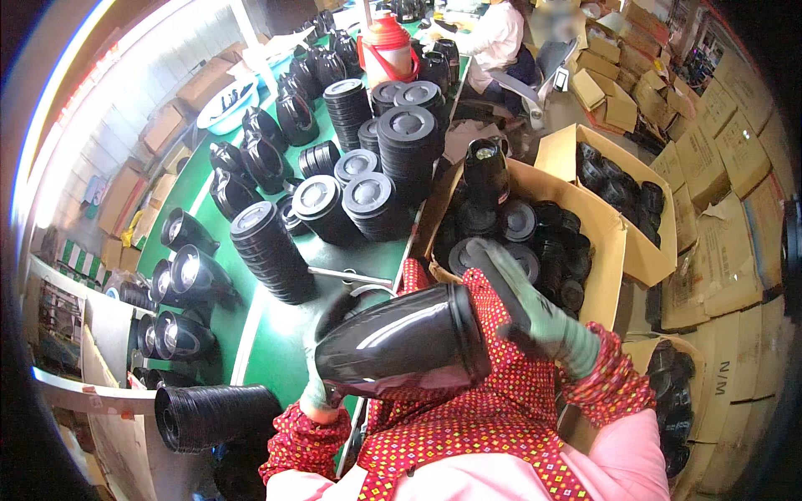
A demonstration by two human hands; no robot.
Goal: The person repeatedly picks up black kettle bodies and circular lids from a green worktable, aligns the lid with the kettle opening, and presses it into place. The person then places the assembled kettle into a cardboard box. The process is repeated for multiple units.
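Note:
My left hand [314, 386], in a pale green glove, grips a glossy black jug body [401, 342] by its narrower left end. The jug body lies on its side in front of my apron, its wide rimmed end toward the right. Most of my left fingers are hidden behind it. Close to that rim, my right hand [528, 302] is raised with fingers stretched out and nothing held; its glove is green with dark grey on the palm side. On the green table [284, 338], just beyond the jug body, stands a tall stack of black round lids [271, 255].
More lid stacks [408, 154] and several black jug bodies [267, 154] crowd the table. An open carton [606, 242] of black parts stands to the right, another carton [652, 267] behind it. A red-topped container [388, 46] stands farther back. A seated person [497, 42] works beyond.

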